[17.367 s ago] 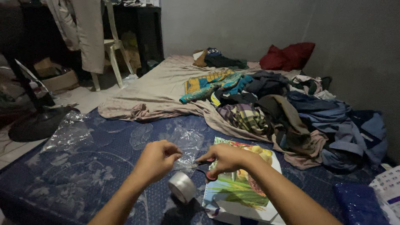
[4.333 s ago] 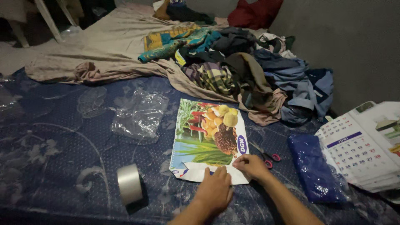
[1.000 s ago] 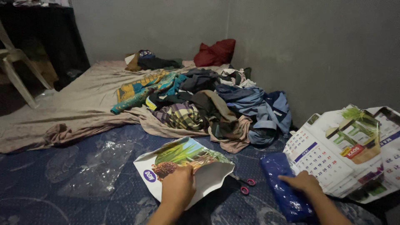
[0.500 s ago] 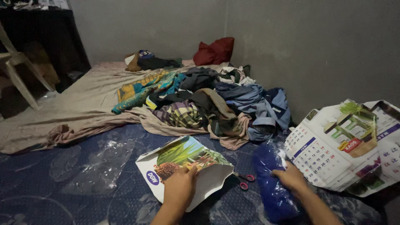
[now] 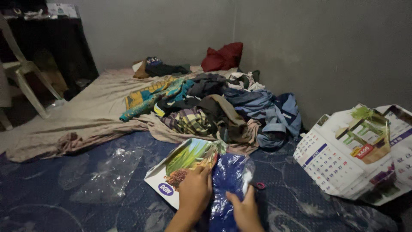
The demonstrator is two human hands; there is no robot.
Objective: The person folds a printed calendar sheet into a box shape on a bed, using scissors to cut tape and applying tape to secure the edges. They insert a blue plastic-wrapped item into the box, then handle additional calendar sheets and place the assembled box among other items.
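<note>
Our forearms cut off at lower edge. Scissors (image 5: 259, 185) mostly hidden behind blue plastic bag (image 5: 229, 180); only red handle shows. Our left hand (image 5: 195, 191) lies flat, fingers extended, pressing printed sheet (image 5: 182, 165) on mattress (image 5: 64, 202). Our right hand (image 5: 244, 210) pinches bag's lower edge. Bag overlaps sheet's right side.

Both hands work low in the frame on a blue patterned mattress (image 5: 51, 202). The left hand (image 5: 195, 191) presses on a glossy printed sheet (image 5: 182, 165), while the right hand (image 5: 244, 210) grips a blue plastic-wrapped bundle (image 5: 229, 178) lying over that sheet. A clothes pile (image 5: 223, 107) lies behind, and calendar pages (image 5: 343, 159) lean at the right wall.
</note>
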